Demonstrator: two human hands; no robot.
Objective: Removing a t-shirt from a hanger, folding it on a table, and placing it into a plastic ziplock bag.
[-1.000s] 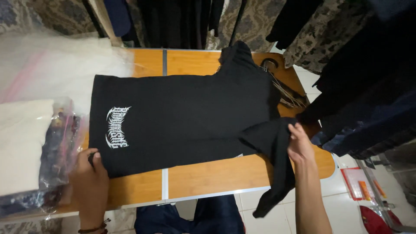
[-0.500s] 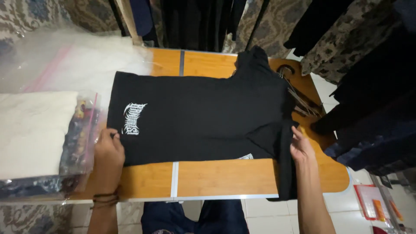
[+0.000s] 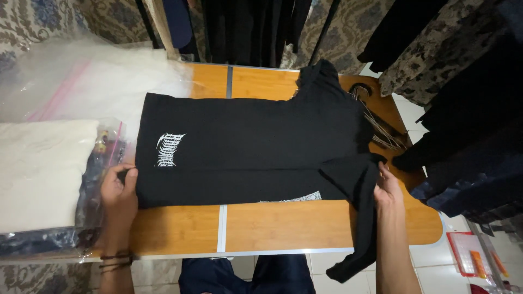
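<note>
The left hand grips the hem end of the black T-shirt at the shirt's near left corner: the thumb lies on top of the fabric and the fingers curl under the edge, so the hand is closed in a pinch on the cloth. The right hand rests at the opposite end, with the fingers laid on the folded-over sleeve and shoulder area. The fingers are partly extended and in contact with the fabric; whether they actually clamp it cannot be determined.

The T-shirt lies flat and spread lengthwise across the wooden tabletop, hem toward the left edge, collar end toward the right edge. A white printed design shows near the hem. The near side of the shirt is folded over along its length, and part of the sleeve hangs down over the near edge of the tabletop, just left of the right forearm.

Beside the left hand, at the left edge of the tabletop, lies a clear plastic bag holding folded garments. Several clothes hangers lie near the far right corner, partly under the shirt's collar end.
</note>
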